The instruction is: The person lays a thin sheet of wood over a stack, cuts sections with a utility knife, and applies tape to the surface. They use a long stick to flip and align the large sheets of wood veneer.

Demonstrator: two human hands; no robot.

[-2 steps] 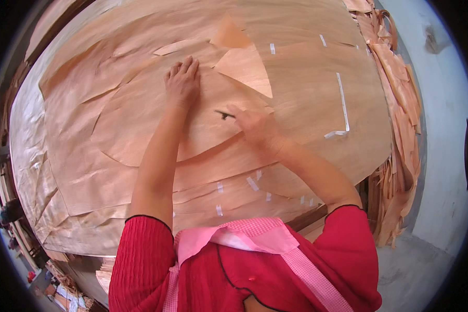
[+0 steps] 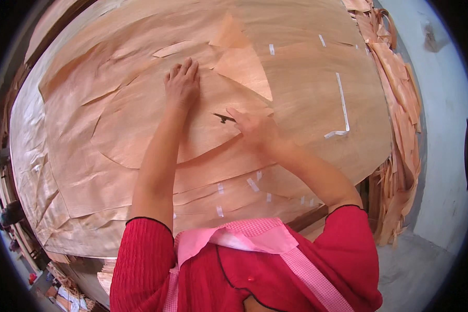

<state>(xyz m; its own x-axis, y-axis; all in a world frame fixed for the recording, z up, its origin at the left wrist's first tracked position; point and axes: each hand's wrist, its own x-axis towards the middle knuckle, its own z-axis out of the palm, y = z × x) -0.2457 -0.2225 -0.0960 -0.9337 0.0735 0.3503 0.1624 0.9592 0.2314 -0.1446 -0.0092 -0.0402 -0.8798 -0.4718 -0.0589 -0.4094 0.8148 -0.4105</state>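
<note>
A broad sheet of tan wood veneer [image 2: 140,119] lies before me, with a loose, curved-edged piece over the sheets beneath. My left hand [image 2: 183,86] rests flat on it, fingers stretched away from me. Closed in my right hand [image 2: 256,129] is a slim, dark, knife-like tool [image 2: 224,118] with a small knob on its underside, pointing left over the veneer. Whether its tip touches the surface I cannot tell. Beyond the tool lies a paler triangular veneer offcut [image 2: 244,70], and a narrow sliver of veneer [image 2: 177,49] is above my left hand.
White tape strips [image 2: 342,99] mark the veneer at right, and shorter tape pieces [image 2: 252,184] lie nearer me. Ragged veneer scraps [image 2: 398,88] hang along the right edge beside a pale wall [image 2: 442,130]. Wrinkled veneer [image 2: 28,156] covers the left side.
My right hand and the dark tool have shifted very slightly, and both look less blurred. My left hand has stayed in place.
</note>
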